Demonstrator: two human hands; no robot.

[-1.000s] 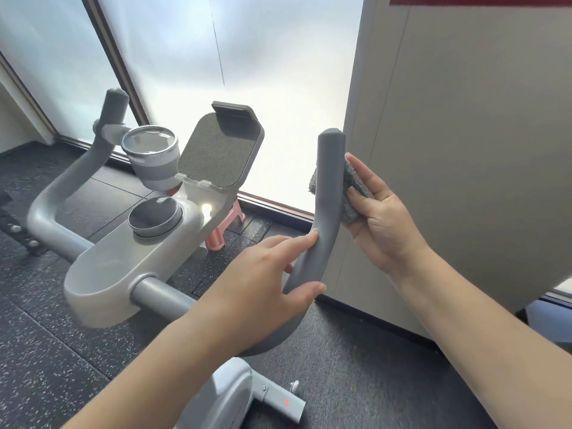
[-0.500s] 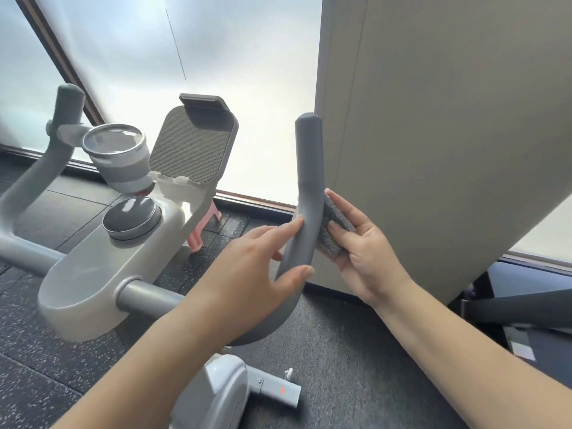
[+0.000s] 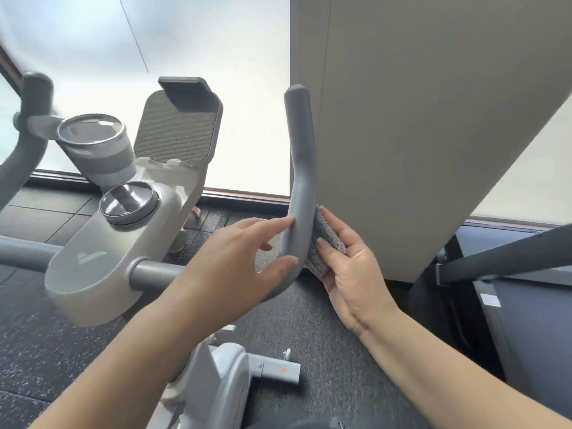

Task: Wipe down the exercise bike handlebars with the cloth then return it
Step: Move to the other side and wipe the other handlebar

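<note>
The bike's right handlebar is a grey tube that curves up from the crossbar. My right hand presses a folded grey cloth against the outer side of the bend. My left hand rests on the inner side of the same bend, thumb and fingers touching the tube and steadying it. The left handlebar rises at the far left, blurred. Part of the cloth is hidden behind the tube.
The bike's console carries a round knob, a cup in a holder and a tablet stand. A beige partition stands right behind the right handlebar. Another dark machine is at the right.
My right hand has slid the cloth down the right handlebar from near its tip to the bend. My left hand has stayed on the bend. The view has shifted right.
</note>
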